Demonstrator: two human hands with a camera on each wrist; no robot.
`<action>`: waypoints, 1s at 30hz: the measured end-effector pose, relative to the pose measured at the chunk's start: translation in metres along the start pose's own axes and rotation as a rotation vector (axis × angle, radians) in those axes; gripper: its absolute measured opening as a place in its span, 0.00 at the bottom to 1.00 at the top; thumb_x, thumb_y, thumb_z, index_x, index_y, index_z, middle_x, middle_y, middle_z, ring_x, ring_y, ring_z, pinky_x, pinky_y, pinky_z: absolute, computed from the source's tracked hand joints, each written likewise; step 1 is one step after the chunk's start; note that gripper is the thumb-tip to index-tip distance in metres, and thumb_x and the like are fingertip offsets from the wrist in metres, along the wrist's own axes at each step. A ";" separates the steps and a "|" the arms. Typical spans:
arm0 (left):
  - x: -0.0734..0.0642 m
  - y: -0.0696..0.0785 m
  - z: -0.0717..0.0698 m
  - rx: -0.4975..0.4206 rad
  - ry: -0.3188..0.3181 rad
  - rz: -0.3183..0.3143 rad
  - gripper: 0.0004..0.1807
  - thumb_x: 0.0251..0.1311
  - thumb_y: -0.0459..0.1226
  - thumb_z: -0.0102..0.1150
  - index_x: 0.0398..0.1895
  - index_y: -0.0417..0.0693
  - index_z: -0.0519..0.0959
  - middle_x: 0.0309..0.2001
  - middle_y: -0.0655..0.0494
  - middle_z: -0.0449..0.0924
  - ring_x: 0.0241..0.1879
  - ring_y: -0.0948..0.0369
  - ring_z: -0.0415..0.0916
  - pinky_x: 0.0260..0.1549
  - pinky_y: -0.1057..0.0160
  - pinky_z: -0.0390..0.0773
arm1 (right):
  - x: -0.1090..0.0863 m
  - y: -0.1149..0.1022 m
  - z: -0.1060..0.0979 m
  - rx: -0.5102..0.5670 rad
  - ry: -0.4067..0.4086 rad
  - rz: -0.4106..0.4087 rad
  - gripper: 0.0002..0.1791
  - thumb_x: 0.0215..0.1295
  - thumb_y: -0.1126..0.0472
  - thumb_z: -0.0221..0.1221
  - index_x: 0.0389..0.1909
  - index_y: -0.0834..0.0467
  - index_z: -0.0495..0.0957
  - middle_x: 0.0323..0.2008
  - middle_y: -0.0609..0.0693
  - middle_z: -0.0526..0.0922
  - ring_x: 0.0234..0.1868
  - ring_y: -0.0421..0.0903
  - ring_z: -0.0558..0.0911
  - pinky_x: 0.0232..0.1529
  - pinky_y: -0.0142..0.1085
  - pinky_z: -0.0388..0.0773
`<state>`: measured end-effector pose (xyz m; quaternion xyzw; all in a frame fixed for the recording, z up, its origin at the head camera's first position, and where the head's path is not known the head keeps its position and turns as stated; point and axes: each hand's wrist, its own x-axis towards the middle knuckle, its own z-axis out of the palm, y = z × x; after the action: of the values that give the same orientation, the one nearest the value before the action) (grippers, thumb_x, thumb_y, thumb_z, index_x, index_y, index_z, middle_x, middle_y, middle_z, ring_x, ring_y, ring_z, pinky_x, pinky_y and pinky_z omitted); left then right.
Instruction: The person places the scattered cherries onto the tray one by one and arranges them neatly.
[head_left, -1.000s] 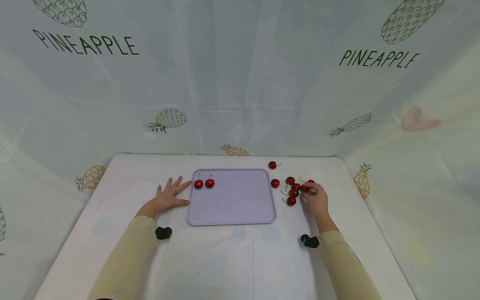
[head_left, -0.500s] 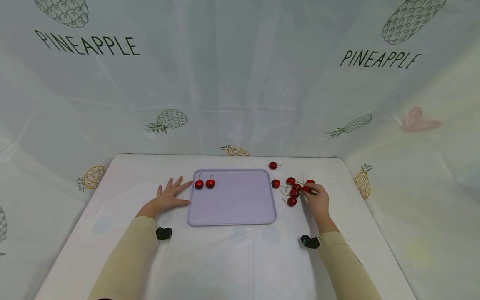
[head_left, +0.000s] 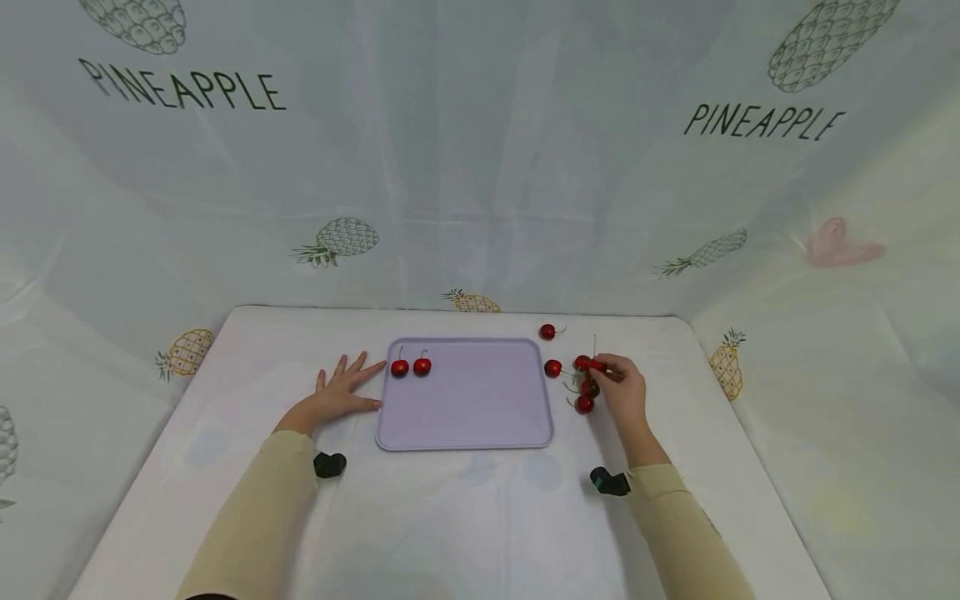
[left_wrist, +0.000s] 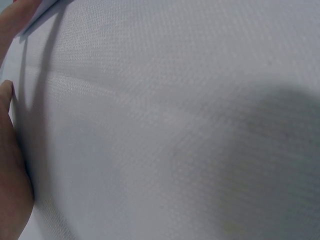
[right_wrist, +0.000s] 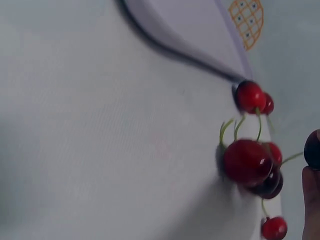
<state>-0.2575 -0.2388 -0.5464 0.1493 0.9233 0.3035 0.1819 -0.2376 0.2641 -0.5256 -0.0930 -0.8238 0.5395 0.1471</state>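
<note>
My left hand point(head_left: 336, 402) lies on the table with its fingers spread, fingertips right at the left edge of a lilac tray point(head_left: 480, 408). Two red cherries point(head_left: 422, 367) with upright stems sit side by side in the tray's far left corner. To the right of the tray, my right hand point(head_left: 626, 390) pinches a cherry point(right_wrist: 312, 151) between thumb and fingers, above the loose bunch. Its stem points up in the head view. Several more cherries point(head_left: 584, 404) lie close together under and beside this hand, partly covered by it. The left wrist view catches only part of the left hand point(left_wrist: 12, 185).
One cherry point(head_left: 547, 332) lies apart near the table's far edge, and another point(head_left: 552, 367) beside the tray's right rim. A white cloth covers the table point(head_left: 450, 525). Behind it hangs a pineapple-printed curtain point(head_left: 480, 167). A dark device is worn at each wrist.
The right hand has moved a little left with the pinched cherry, now over the bunch; the cherry's stem has turned upright. The left hand stays in place by the tray.
</note>
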 end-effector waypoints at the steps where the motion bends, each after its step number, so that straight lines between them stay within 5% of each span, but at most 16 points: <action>1: 0.000 0.001 0.000 -0.002 -0.001 0.000 0.47 0.57 0.56 0.63 0.76 0.54 0.56 0.77 0.40 0.34 0.72 0.38 0.18 0.59 0.30 0.17 | -0.001 -0.003 0.002 0.006 -0.006 -0.002 0.12 0.63 0.70 0.63 0.47 0.65 0.81 0.51 0.56 0.78 0.50 0.50 0.77 0.44 0.23 0.74; 11: -0.001 0.001 0.000 0.004 -0.001 0.000 0.46 0.57 0.55 0.63 0.76 0.53 0.55 0.77 0.40 0.34 0.72 0.37 0.19 0.59 0.30 0.18 | -0.006 -0.031 0.031 0.190 -0.140 -0.084 0.11 0.60 0.70 0.65 0.44 0.67 0.83 0.52 0.56 0.78 0.51 0.41 0.78 0.50 0.25 0.75; 16: -0.001 0.002 -0.002 0.010 0.001 0.003 0.46 0.57 0.55 0.63 0.76 0.52 0.55 0.77 0.39 0.34 0.72 0.37 0.19 0.59 0.30 0.17 | -0.012 -0.047 0.049 0.302 -0.219 -0.119 0.12 0.59 0.74 0.64 0.45 0.72 0.81 0.53 0.64 0.76 0.48 0.41 0.80 0.47 0.27 0.78; 21: 0.000 0.000 -0.002 0.020 0.003 0.001 0.47 0.57 0.55 0.63 0.76 0.53 0.55 0.77 0.39 0.33 0.72 0.36 0.19 0.58 0.30 0.17 | -0.023 -0.079 0.061 0.316 -0.276 -0.110 0.15 0.57 0.78 0.64 0.46 0.75 0.80 0.53 0.67 0.76 0.49 0.46 0.80 0.45 0.27 0.78; 30: -0.001 0.002 -0.001 0.033 0.002 0.000 0.46 0.58 0.56 0.63 0.76 0.53 0.55 0.77 0.39 0.34 0.72 0.36 0.19 0.59 0.30 0.18 | -0.031 -0.091 0.097 0.332 -0.373 -0.149 0.15 0.54 0.79 0.65 0.45 0.76 0.80 0.51 0.67 0.77 0.48 0.48 0.82 0.46 0.30 0.79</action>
<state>-0.2571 -0.2377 -0.5441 0.1521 0.9284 0.2884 0.1783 -0.2415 0.1346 -0.4825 0.0943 -0.7413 0.6630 0.0453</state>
